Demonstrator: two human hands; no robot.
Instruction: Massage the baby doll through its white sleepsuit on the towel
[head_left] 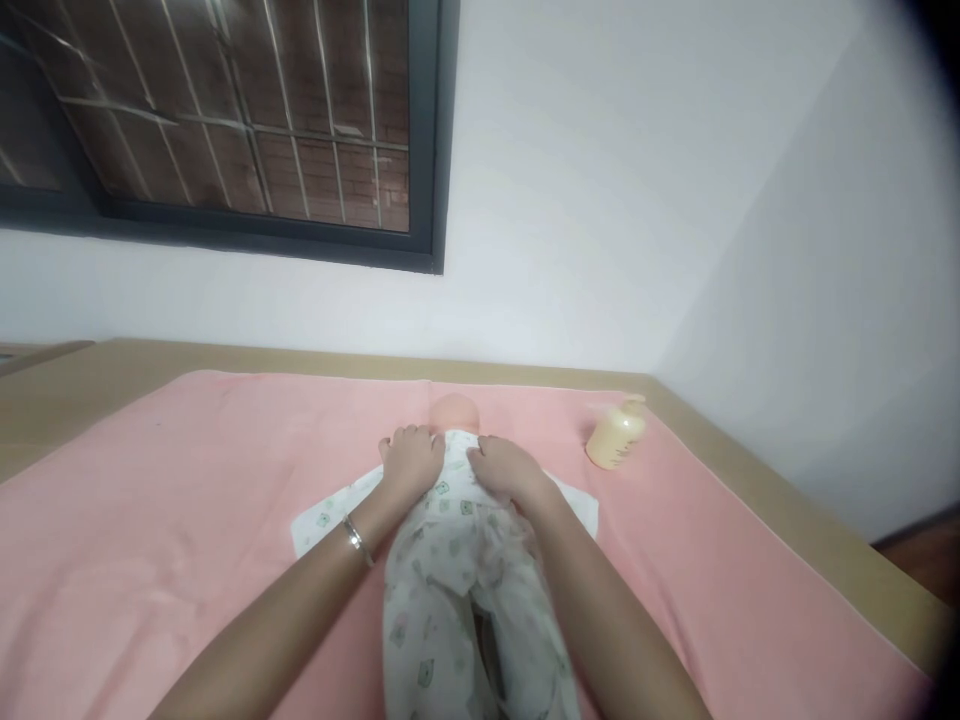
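A baby doll (454, 410) lies on its back on a pink towel (187, 520), its bald head pointing away from me. It wears a white printed romper (450, 590). My left hand (411, 458) rests on the doll's chest near the left shoulder, fingers curled onto the romper cloth. My right hand (504, 466) lies on the other side of the chest, fingers bent and pressing the fabric. A silver bracelet (355, 540) sits on my left wrist. Most of the doll's face is hidden behind my hands.
A pale yellow bottle (616, 436) lies tilted on the towel to the right of the doll. The towel covers a tan surface (787, 510) set into a white wall corner. A dark-framed barred window (247, 130) is at upper left.
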